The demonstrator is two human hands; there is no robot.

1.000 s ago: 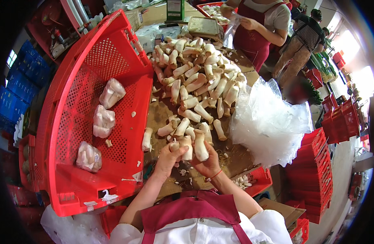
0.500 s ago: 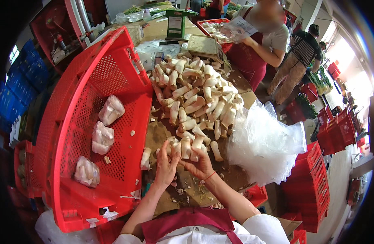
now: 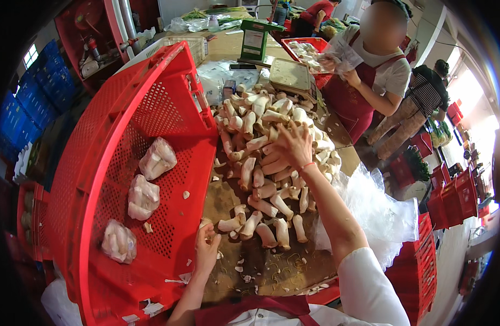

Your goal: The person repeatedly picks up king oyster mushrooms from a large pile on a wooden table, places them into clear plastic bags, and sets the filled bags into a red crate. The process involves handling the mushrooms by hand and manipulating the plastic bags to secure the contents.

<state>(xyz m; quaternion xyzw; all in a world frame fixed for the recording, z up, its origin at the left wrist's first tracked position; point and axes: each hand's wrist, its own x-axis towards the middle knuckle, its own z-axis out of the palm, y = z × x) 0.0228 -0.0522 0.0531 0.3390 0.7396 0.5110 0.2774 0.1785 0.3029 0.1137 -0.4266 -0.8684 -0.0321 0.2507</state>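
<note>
A large heap of king oyster mushrooms (image 3: 260, 142), pale with tan ends, covers the brown work surface. My right hand (image 3: 296, 145) reaches across onto the heap, fingers spread over the mushrooms, and I see nothing gripped in it. Close to the red crate's edge, my left hand (image 3: 207, 245) curls its fingers around a single mushroom (image 3: 205, 223), partly hidden by them. Several loose mushrooms (image 3: 282, 233) lie between my hands at the near side of the heap. In the tilted red crate (image 3: 176, 228) on the left are three clear bags of mushrooms (image 3: 143, 196).
A pile of clear plastic bags (image 3: 372, 209) lies right of the heap. Behind it stand a green scale (image 3: 254, 43) and a cream tray (image 3: 289, 73). Across the table a person in a maroon apron (image 3: 350, 100) holds a bag beside another red crate (image 3: 309, 46). Mushroom scraps litter the surface.
My hands were together at the near mushrooms and have parted. The right went forward onto the heap; the left moved to the mushroom beside the crate. The grouped mushrooms now lie loose.
</note>
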